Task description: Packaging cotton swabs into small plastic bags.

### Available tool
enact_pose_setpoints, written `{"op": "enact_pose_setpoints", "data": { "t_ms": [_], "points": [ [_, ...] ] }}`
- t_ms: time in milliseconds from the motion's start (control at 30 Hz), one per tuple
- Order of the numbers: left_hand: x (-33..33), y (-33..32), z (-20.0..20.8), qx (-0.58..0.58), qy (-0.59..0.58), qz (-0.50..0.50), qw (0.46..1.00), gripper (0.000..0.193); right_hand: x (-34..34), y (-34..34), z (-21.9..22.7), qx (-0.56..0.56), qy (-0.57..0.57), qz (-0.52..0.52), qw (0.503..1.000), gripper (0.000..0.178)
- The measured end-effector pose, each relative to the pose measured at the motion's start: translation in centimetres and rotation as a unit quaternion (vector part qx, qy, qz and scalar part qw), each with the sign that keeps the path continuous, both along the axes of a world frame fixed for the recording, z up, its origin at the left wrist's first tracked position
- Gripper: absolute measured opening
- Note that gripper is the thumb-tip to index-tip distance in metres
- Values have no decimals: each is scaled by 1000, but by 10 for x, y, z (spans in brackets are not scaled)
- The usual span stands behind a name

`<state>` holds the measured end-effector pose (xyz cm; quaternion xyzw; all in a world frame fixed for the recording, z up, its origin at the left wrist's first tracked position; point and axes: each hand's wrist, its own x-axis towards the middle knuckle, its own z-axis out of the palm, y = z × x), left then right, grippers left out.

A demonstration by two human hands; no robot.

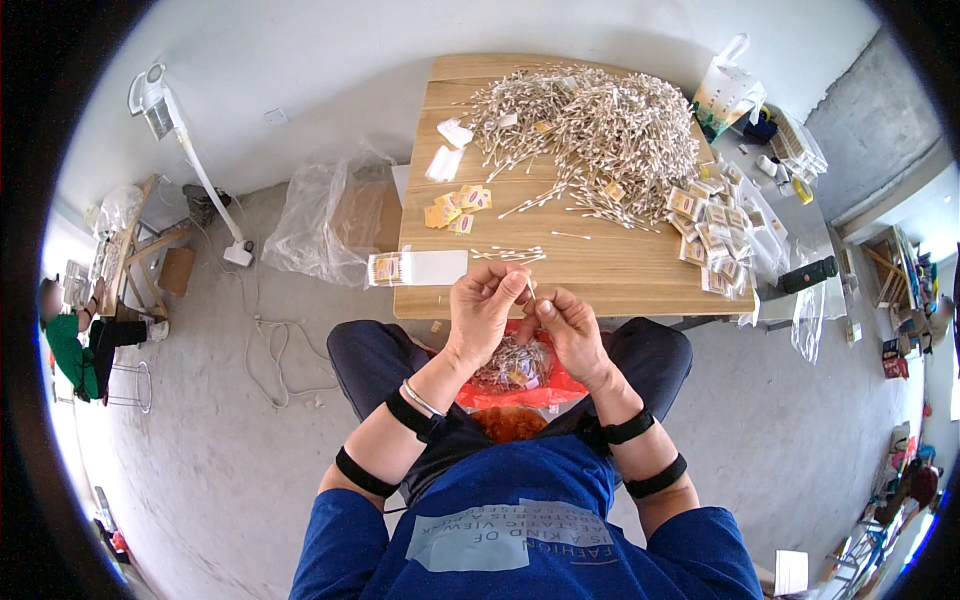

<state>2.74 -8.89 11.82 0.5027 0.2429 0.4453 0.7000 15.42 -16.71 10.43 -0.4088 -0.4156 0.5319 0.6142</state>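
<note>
- the left hand [487,310] is hovering over the near edge of the wooden table [430,110]; its thumb and index finger are standing narrow, pinching a thin cotton swab [532,288].
- the right hand [572,335] is working at 4 o'clock from the left hand, just beside it; its thumb and index finger are meeting near the lower end of the swab, but their grip is not showing clearly, so whether they are closing on anything cannot be told.
- the cotton swab is standing roughly upright between the two sets of fingertips.
- at 11 o'clock from the hands, a short row of loose swabs [505,254] is lying near the table edge; yellow cards [460,207] are lying farther out on the same line.
- between 9 and 10 o'clock, an opened pack [388,268] is holding a layer of swabs, with a white flap [440,267] extending toward the hands.
- at 1 o'clock, a large swab heap [610,130] is covering the far part of the table.
- at 2 o'clock, small filled packs [715,235] are lying piled on the right side.
- at 6 o'clock, a red bag [562,385] is resting between the person's knees, holding more swabs.
- at 3 o'clock, a dark cylinder [808,275] is lying beyond the table.
</note>
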Motion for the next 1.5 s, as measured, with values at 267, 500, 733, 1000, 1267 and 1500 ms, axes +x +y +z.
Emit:
{"op": "enact_pose_setpoints", "data": {
  "t_ms": [267, 500, 733, 1000, 1267, 1500],
  "points": [
    [6, -11, -8, -60, -47, -7, 997, 18, 0, 2, -2, 4, 47, -8, 999, 21],
    [-20, 3, -34, 87, 279, -93, 952, 24, 9, -2, 6, -31, 40, -12, 999, 24],
    [-9, 1, -6, 29, 110, -35, 993, 33, 11, -4, -3, -56, 3, -4, 998, 24],
    [-14, -7, -28, -55, 28, -94, 994, 33, -1, -5, -18, -61, -14, 39, 997, 19],
    [-24, -10, -68, -93, 74, -21, 993, 29, 2, 1, -24, -135, -74, 110, 982, 20],
    [-31, -5, -98, -123, 168, -64, 976, 24, 9, 22, -53, -185, -64, 99, 976, 17]
  ]
}}
